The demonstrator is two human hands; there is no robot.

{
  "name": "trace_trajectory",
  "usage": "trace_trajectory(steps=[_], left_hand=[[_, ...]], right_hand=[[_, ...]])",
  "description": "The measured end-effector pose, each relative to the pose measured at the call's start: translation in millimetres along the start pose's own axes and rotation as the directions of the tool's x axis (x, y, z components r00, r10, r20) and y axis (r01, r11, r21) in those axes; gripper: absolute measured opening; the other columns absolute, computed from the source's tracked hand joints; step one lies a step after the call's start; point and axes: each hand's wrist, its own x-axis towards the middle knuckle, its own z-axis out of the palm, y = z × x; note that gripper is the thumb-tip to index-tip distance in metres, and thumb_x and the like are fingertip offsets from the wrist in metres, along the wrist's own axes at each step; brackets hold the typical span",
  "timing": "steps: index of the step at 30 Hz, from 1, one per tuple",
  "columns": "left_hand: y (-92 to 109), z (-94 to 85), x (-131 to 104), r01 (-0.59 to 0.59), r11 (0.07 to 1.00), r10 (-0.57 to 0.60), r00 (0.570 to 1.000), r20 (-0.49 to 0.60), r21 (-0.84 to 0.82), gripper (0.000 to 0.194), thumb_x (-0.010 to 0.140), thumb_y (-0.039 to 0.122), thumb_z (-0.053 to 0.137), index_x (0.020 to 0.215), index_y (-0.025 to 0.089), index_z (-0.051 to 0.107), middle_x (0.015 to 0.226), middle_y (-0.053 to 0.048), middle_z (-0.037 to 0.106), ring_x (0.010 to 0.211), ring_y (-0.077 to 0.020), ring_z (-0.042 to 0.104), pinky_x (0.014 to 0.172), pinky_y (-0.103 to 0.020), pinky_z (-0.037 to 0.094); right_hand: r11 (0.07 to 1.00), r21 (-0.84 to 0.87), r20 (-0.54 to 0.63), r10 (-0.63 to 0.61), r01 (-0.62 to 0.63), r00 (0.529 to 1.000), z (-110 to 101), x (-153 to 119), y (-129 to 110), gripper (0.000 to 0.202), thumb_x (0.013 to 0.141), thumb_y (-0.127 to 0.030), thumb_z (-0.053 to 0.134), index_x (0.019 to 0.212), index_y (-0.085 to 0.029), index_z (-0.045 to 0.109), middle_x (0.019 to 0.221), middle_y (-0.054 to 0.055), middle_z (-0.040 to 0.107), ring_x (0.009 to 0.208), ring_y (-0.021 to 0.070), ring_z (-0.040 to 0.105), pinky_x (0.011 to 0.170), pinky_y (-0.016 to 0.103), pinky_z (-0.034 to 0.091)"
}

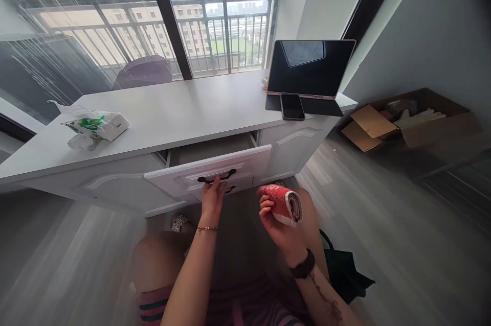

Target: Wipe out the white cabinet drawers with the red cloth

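My left hand [213, 195] has its fingers hooked on the dark handle [206, 180] of a white drawer [245, 162]. The drawer stands partly pulled out of the white cabinet [184, 111], and the part of its inside that shows looks bare. In my right hand [278, 224] is a rolled red towel [282, 201] with white edging, held in front of the drawer's right side and apart from it. My fingers wrap around the roll's left end. Below the open drawer, part of a second dark handle [230, 189] shows.
On the cabinet top, a tissue pack [99, 125] lies at the left; a tablet [310, 68] stands propped at the right with a phone [292, 107] before it. An open cardboard box [433, 126] sits on the floor at the right. A dark green bag [345, 272] is beside my right leg.
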Motion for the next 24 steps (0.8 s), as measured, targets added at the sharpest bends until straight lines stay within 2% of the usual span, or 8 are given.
trace_trajectory(steps=[6,11,15,19,24], left_hand=[[12.6,22.1,35.5,0.019,0.999,-0.018,0.999,-0.03,0.031,0.022,0.08,0.004,0.062,0.069,0.019,0.05,0.071,0.001,0.063,0.069,-0.0115,0.063,0.09,-0.038,0.051],[20.9,35.3,59.4,0.023,0.999,-0.022,0.999,-0.025,0.047,0.021,0.079,0.004,0.061,0.068,0.018,0.051,0.076,-0.001,0.064,0.069,-0.0111,0.062,0.089,-0.038,0.05],[23.2,38.9,68.2,0.03,0.998,-0.029,0.999,-0.018,0.064,0.019,0.081,0.005,0.061,0.068,0.017,0.052,0.076,-0.001,0.064,0.07,-0.0106,0.062,0.091,-0.037,0.049],[22.1,38.0,70.4,0.038,0.997,-0.037,0.999,-0.014,0.065,0.018,0.081,0.007,0.061,0.069,0.018,0.054,0.077,-0.001,0.065,0.073,-0.0111,0.063,0.091,-0.036,0.049],[26.0,39.9,77.4,0.099,0.993,-0.097,0.994,-0.04,0.068,0.016,0.082,0.005,0.059,0.073,0.017,0.058,0.071,-0.001,0.063,0.071,-0.011,0.062,0.089,-0.032,0.049]], right_hand=[[0.985,0.135,-0.003,0.109,-0.107,0.994,-4.8,-4.1,12.9,0.026,0.085,-0.017,0.046,0.109,-0.017,0.058,0.094,0.002,0.059,0.076,0.0096,0.057,0.069,0.023,0.05],[0.989,0.086,-0.002,0.121,-0.12,0.993,-4.4,-6.5,18.7,0.029,0.082,-0.02,0.051,0.11,-0.018,0.058,0.096,0.003,0.06,0.076,0.0102,0.056,0.068,0.024,0.05],[0.992,0.052,-0.019,0.112,-0.111,0.993,-8.3,-6.1,22.1,0.024,0.081,-0.021,0.054,0.104,-0.019,0.06,0.097,0.003,0.06,0.078,0.0111,0.056,0.068,0.025,0.05],[0.983,0.123,-0.001,0.139,-0.138,0.99,-11.2,-6.9,25.1,0.023,0.079,-0.02,0.055,0.102,-0.018,0.059,0.097,0.003,0.059,0.078,0.0103,0.056,0.069,0.024,0.049],[0.978,0.11,-0.006,0.179,-0.177,0.984,-12.7,-12.6,28.1,0.021,0.078,-0.021,0.056,0.099,-0.018,0.059,0.097,0.003,0.059,0.077,0.0104,0.056,0.068,0.024,0.049]])
